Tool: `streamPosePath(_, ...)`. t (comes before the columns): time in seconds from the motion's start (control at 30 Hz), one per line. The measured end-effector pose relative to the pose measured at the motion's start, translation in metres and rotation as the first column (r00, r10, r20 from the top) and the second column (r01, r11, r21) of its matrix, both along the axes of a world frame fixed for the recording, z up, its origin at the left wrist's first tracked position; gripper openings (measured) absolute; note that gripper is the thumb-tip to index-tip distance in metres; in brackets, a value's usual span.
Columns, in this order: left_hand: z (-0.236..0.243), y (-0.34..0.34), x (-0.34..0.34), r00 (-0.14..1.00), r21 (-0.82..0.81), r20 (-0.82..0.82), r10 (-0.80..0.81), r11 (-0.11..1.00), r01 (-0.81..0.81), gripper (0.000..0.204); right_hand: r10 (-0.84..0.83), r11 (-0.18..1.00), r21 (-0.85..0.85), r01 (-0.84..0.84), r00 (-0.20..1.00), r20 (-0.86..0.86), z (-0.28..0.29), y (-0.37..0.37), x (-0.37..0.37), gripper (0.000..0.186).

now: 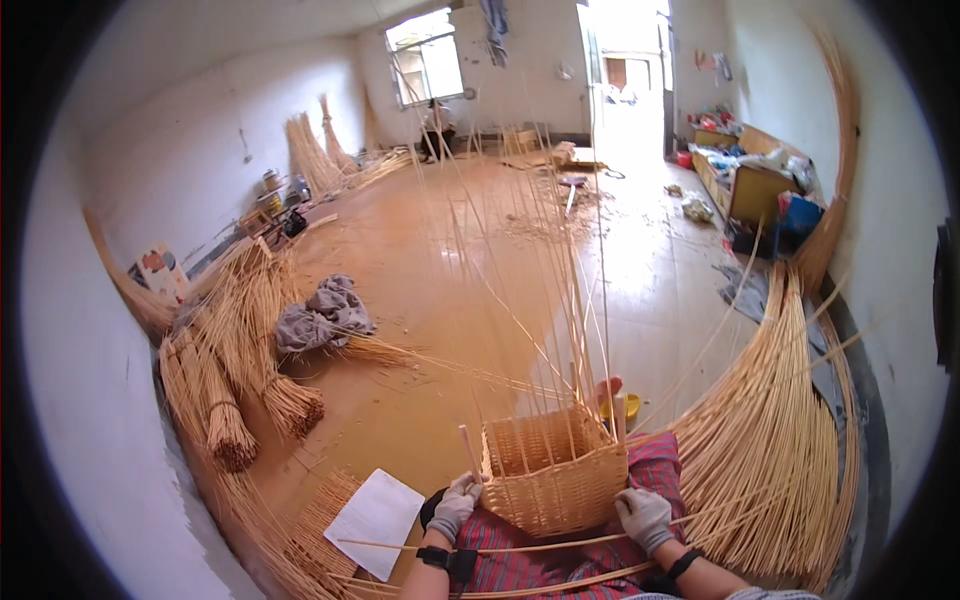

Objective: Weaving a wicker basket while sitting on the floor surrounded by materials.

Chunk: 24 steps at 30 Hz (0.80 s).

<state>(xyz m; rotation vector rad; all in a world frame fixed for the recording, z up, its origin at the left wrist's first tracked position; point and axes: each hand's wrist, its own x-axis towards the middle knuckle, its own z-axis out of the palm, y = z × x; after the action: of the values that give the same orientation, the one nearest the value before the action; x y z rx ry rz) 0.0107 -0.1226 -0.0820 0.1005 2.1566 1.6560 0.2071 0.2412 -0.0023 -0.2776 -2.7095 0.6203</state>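
- Left hand (458,503), gloved, is curled shut on the basket's near left corner; right hand (645,515), also gloved, sits half-curled against the right side, can't tell if it's really gripping.
- Basket (555,495) is on the lap, over plaid cloth (500,568). Looks like mid-weave: walls up, tall stakes (590,340) loose.
- Next move probably calls for steadying it and keeping the stakes untangled.
- Shiny tan floor (430,330), with cane (770,440) heaped right, bundles (212,400) left.
- Farther out: white walls (530,55), bright doorway (630,90), window (425,57).
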Motion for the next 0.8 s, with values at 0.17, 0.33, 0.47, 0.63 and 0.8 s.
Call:
streamPosePath(0.17,0.004,0.005,0.015,0.948,-0.039,-0.276,0.159,0.984,-0.176,0.02,0.043,0.999,0.03,-0.042,0.998,-0.034,-0.005,-0.001,0.0,0.01)
streamPosePath(0.33,0.013,0.033,0.004,0.954,0.137,-0.169,0.248,0.964,-0.227,0.03,-0.01,0.995,0.103,0.014,0.999,-0.044,-0.006,0.009,0.001,0.011)
streamPosePath(0.47,0.014,0.028,0.026,0.927,0.066,-0.239,0.289,0.957,-0.282,0.027,0.035,0.999,-0.02,-0.036,0.999,-0.025,-0.001,0.003,-0.002,0.012)
streamPosePath(0.63,0.015,0.029,0.03,0.921,0.101,-0.231,0.315,0.949,-0.3,0.026,0.192,0.848,-0.507,-0.153,0.981,0.025,0.026,-0.024,0.012,0.017)
streamPosePath(0.8,0.047,0.038,0.036,0.921,-0.068,-0.242,0.305,0.942,-0.33,0.038,0.614,0.788,-0.361,-0.499,0.682,0.397,0.033,-0.038,0.021,0.036)
